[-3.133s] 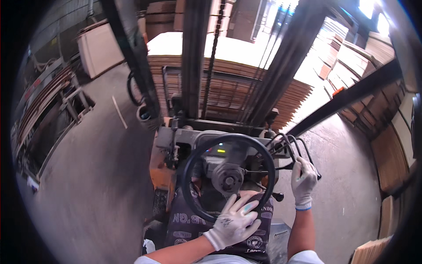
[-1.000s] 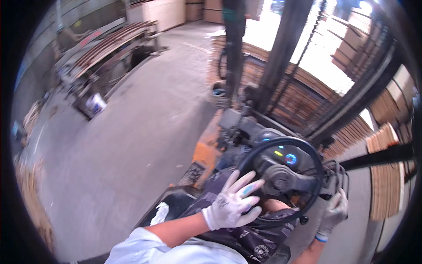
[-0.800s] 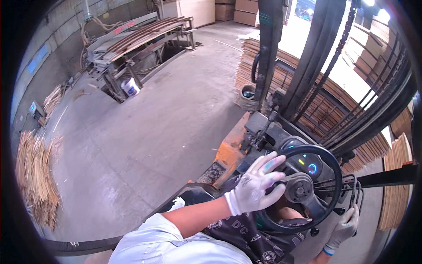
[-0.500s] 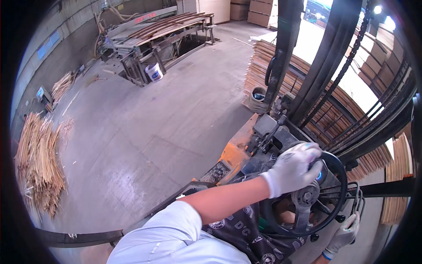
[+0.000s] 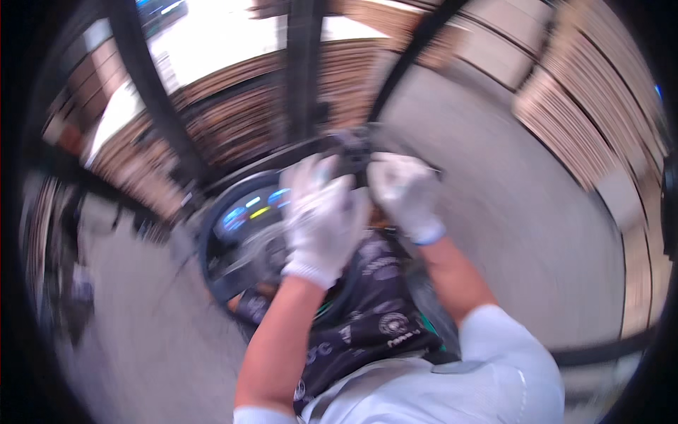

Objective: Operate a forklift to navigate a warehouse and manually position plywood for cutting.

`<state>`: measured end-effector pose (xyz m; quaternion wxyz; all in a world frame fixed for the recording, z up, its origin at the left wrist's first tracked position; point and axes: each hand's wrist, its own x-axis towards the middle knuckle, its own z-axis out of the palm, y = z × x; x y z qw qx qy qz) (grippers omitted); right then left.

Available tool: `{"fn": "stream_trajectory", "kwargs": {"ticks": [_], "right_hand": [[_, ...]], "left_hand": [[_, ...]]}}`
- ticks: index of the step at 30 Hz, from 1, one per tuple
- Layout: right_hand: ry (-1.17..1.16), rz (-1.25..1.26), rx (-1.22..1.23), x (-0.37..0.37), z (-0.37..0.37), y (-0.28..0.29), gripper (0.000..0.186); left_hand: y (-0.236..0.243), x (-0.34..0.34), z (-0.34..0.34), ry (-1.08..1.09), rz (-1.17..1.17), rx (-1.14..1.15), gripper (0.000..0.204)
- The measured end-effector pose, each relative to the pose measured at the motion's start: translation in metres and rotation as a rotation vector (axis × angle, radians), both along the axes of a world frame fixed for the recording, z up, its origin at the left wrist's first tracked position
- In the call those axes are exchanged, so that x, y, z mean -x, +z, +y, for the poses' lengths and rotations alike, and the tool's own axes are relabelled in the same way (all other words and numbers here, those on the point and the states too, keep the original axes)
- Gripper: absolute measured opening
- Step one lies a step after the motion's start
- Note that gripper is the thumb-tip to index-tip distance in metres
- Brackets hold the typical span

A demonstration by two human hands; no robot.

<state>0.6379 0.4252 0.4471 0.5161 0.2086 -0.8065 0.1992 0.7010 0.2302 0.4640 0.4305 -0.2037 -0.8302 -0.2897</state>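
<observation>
The picture is smeared by motion. My left hand (image 5: 325, 222), in a white knit glove, lies over the right side of a black steering wheel (image 5: 207, 244) and covers that part of the rim. Its fingers point away from me and look bent around the rim. To its right, my right hand (image 5: 406, 191), gloved in white with a blue cuff edge, is closed at the control levers beside the wheel. A dark lever end (image 5: 436, 169) sticks out past it; the grip itself is mostly hidden. Behind the wheel glows a dash display (image 5: 247, 213).
Dark upright mast beams (image 5: 305, 78) of the forklift stand ahead. Beyond them is a stack of thin wooden sheets (image 5: 240, 99) with a bright white top. More stacked boards (image 5: 558, 120) line the right side, across a grey concrete floor (image 5: 508, 205).
The view has swung far to the right, bringing the wheel and both hands toward the middle. My left hand stays at the wheel and my right hand at the levers.
</observation>
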Motion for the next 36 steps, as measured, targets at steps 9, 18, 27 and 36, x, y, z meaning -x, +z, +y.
{"fn": "stream_trajectory", "kwargs": {"ticks": [9,18,27,36], "right_hand": [[-0.044,-0.033,0.148,0.013,0.067,0.005,0.017],[0.027,-0.077,0.009,-0.03,-0.014,-0.004,0.014],[-0.032,-0.226,-0.18,-0.092,0.037,-0.035,0.032],[0.066,-0.282,-0.278,-0.041,0.1,-0.019,0.039]], "left_hand": [[-0.008,-0.011,0.077,-0.104,-0.074,0.112,0.014],[0.004,-0.031,-0.021,-0.083,0.029,-0.006,0.018],[0.004,-0.104,-0.096,0.249,-0.028,-0.212,0.028],[-0.022,-0.174,-0.083,0.446,-0.029,-0.483,0.028]]}}
